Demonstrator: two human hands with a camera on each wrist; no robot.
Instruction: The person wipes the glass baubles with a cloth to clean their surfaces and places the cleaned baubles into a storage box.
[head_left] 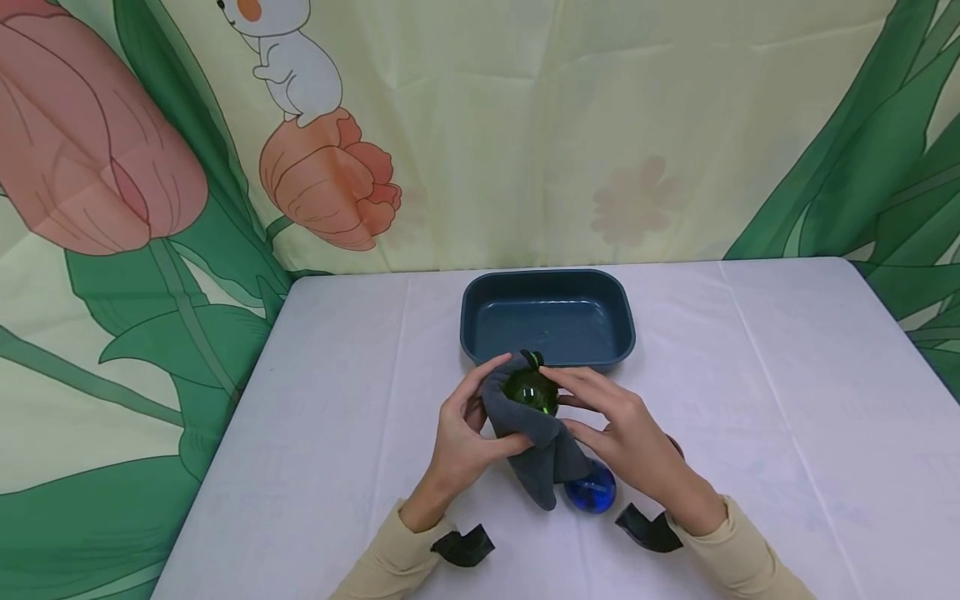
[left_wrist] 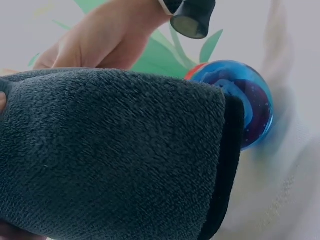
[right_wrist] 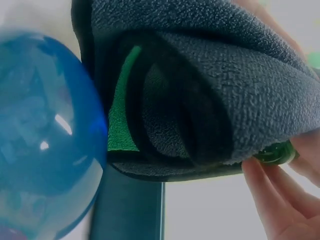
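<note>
A dark grey cloth (head_left: 551,467) is wrapped part way round a green glass ball (head_left: 528,390). My left hand (head_left: 465,433) grips the cloth from the left, thumb in front, with the ball cradled in it. From the right, my right hand (head_left: 626,425) holds the ball between bent fingers and thumb. On the table just below the hanging cloth lies a blue glass ball (head_left: 592,490). The cloth (left_wrist: 115,150) fills much of the left wrist view. Only a sliver of the green ball (right_wrist: 276,152) shows beside fingertips in the right wrist view.
Behind the hands stands a dark blue rectangular tray (head_left: 547,329), close to the cloth. A white tablecloth (head_left: 337,400) covers the table. A printed curtain (head_left: 510,150) hangs along the back edge. Black straps (head_left: 463,546) sit at both wrists.
</note>
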